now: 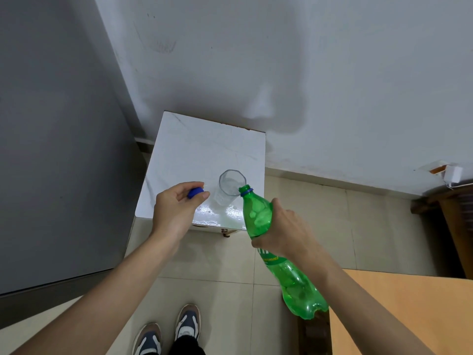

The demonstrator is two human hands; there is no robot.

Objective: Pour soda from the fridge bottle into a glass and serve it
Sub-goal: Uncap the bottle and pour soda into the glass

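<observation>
A clear glass (pixel 228 187) stands near the front right of a small white table (pixel 194 144). My right hand (pixel 282 230) grips a green plastic soda bottle (pixel 258 213) around its middle. The bottle is tilted with its open mouth at the glass rim. A little clear liquid shows inside the glass. My left hand (pixel 176 208) hovers over the table just left of the glass, fingers closed on the blue bottle cap (pixel 195 192).
A grey fridge side (pixel 56 149) fills the left. A white wall stands behind the table. A wooden tabletop (pixel 409 311) lies at the lower right, dark wooden furniture (pixel 453 221) at the far right. My shoes stand on the tiled floor below.
</observation>
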